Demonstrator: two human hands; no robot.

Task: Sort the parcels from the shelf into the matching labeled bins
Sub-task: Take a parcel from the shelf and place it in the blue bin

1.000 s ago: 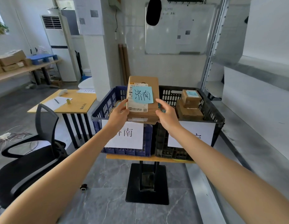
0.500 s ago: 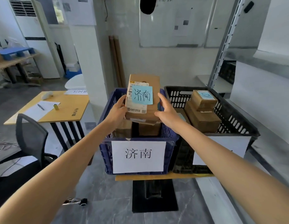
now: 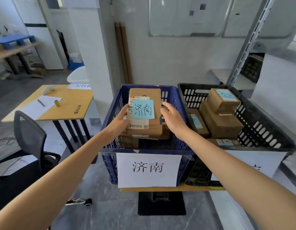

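Brown cardboard fills the middle of the frame: a flat parcel (image 3: 154, 128) lies inside the blue bin (image 3: 109, 163), on top of other cardboard boxes (image 3: 129, 141) in it. Whether its full weight rests on them I cannot tell. Its upper face carries a white shipping label (image 3: 138, 124) and, over that, a light blue sticky note (image 3: 143, 109) with the handwritten characters 济南. The same two characters are printed on the white sheet (image 3: 148, 170) fixed to the front wall of the blue bin.

The left hand (image 3: 118, 126) grips the left edge of the parcel, with the thumb on the top face and the fingers along the side. The right hand (image 3: 173, 118) is at the right edge, its fingers relaxed and a little spread, not closed around anything. Whether they touch the cardboard or are only just beside it is not clear.

To the right, directly against the blue bin, stands a black bin (image 3: 263, 127). It holds several brown boxes; a small box (image 3: 223, 98) with a blue note sits on a bigger box (image 3: 221, 125). The paper sign (image 3: 266, 160) on its front is partly hidden by the right forearm.

At the left of the frame a wooden desk (image 3: 74, 105) carries paper (image 3: 37, 107) and a pen (image 3: 40, 102), and a black office chair (image 3: 30, 135) stands in front of it. A whiteboard (image 3: 185, 15) hangs at the upper right.
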